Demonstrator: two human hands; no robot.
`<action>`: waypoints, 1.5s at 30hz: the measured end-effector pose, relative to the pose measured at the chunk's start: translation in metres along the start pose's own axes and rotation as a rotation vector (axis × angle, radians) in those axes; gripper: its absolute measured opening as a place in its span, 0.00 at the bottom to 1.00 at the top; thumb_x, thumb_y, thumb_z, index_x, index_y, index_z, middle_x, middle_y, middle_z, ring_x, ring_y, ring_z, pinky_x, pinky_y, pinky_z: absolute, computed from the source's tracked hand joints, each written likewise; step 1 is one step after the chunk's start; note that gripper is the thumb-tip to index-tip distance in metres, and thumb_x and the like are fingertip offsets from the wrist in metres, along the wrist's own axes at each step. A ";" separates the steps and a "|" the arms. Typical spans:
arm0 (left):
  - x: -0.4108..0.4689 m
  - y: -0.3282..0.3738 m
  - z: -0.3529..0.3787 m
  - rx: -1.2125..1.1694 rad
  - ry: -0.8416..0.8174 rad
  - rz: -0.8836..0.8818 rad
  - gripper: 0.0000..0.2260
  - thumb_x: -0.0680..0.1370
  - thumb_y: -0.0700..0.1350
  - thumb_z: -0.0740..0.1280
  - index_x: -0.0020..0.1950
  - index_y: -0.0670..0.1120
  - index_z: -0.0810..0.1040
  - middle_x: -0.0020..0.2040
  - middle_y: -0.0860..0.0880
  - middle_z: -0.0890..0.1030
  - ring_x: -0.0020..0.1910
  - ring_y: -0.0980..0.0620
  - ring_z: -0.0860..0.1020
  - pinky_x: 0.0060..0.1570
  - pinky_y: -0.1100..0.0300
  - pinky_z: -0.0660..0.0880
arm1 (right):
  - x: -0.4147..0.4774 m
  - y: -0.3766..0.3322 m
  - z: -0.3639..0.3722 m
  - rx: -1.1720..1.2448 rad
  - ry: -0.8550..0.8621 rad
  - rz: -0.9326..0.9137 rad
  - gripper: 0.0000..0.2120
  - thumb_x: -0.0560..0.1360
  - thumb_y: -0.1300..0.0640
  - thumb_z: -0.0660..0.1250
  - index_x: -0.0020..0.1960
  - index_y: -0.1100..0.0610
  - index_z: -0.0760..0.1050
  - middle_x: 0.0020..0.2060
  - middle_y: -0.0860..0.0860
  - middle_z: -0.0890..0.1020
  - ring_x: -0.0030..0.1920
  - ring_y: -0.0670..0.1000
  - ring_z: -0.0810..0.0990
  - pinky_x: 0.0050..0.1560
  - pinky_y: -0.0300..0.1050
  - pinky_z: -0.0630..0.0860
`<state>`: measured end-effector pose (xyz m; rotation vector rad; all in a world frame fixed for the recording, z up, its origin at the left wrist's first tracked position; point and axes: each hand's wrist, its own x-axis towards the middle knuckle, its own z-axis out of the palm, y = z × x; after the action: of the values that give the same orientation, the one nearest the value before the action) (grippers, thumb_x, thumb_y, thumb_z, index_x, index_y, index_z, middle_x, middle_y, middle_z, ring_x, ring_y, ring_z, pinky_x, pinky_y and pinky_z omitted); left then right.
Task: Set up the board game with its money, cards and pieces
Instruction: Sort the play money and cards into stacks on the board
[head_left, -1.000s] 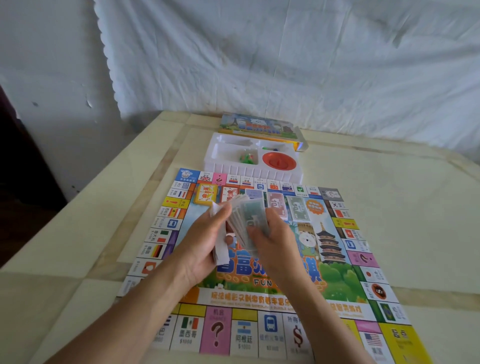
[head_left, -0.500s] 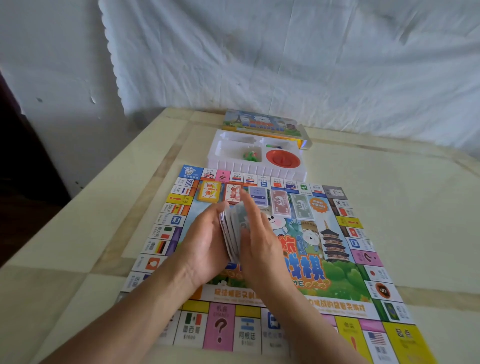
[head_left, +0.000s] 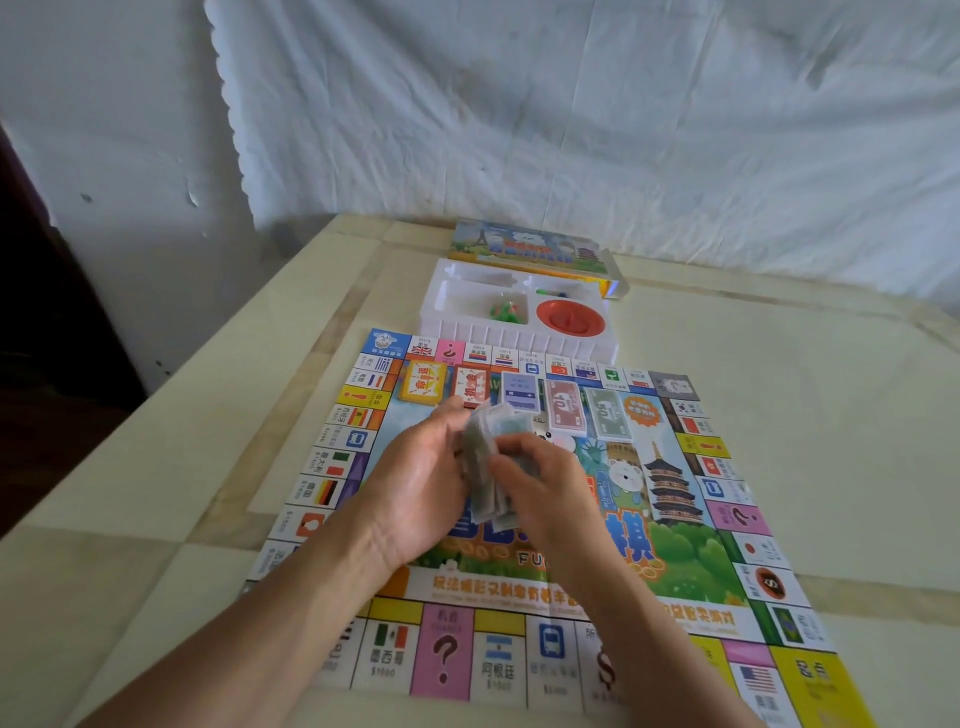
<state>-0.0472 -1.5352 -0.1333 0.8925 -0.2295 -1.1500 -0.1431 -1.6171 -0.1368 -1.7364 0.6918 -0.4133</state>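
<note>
The fan of play money (head_left: 488, 451) that was spread between the hands a second ago is now sitting gathered into one squared stack, so the sorting is looking paused mid-way rather than finished. The left hand (head_left: 422, 491) is cupping the stack from 9 o'clock, and the right hand (head_left: 541, 480) is curling its fingers over it from 3 o'clock; both are gripping it, above the middle of the game board (head_left: 691, 561).

Towards 12 o'clock on the board, five piles are lying in a row. Two are card decks: a yellow deck (head_left: 422, 387) at 11 o'clock and a red deck (head_left: 470, 391) beside it. Three are sorted notes: a blue pile (head_left: 521, 391), a pink pile (head_left: 565, 411) and a green pile (head_left: 608, 414).

Farther out at 12 o'clock, one white tray (head_left: 519, 343) is touching the board's far edge and holding a cluster of green pieces (head_left: 503, 312) and one red disc (head_left: 570, 318). One box lid (head_left: 530, 250) is lying behind it on the table (head_left: 831, 415).

By my judgement, the held notes are awaiting dealing into piles, and the pieces are remaining unplaced.
</note>
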 end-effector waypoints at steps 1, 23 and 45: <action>0.001 0.000 -0.001 0.001 0.022 0.015 0.15 0.81 0.42 0.57 0.67 0.49 0.73 0.56 0.41 0.80 0.48 0.47 0.81 0.46 0.54 0.75 | 0.000 0.000 -0.003 0.051 -0.003 0.027 0.07 0.78 0.60 0.62 0.49 0.57 0.79 0.41 0.56 0.83 0.36 0.53 0.83 0.34 0.44 0.80; 0.011 -0.001 -0.011 -0.031 0.212 0.058 0.15 0.76 0.28 0.59 0.60 0.39 0.75 0.50 0.35 0.80 0.42 0.43 0.81 0.34 0.52 0.81 | 0.005 0.002 -0.019 0.429 -0.053 0.121 0.09 0.76 0.67 0.63 0.52 0.60 0.80 0.47 0.59 0.84 0.42 0.54 0.82 0.38 0.43 0.78; 0.013 -0.001 -0.012 -0.106 0.197 0.059 0.16 0.79 0.30 0.56 0.64 0.40 0.74 0.54 0.35 0.79 0.48 0.42 0.80 0.40 0.49 0.81 | 0.006 0.005 -0.014 0.248 -0.008 0.001 0.10 0.77 0.66 0.62 0.50 0.56 0.79 0.43 0.55 0.85 0.39 0.51 0.82 0.38 0.42 0.78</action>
<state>-0.0355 -1.5404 -0.1454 0.8919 -0.0336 -1.0027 -0.1485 -1.6324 -0.1381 -1.5028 0.6088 -0.4707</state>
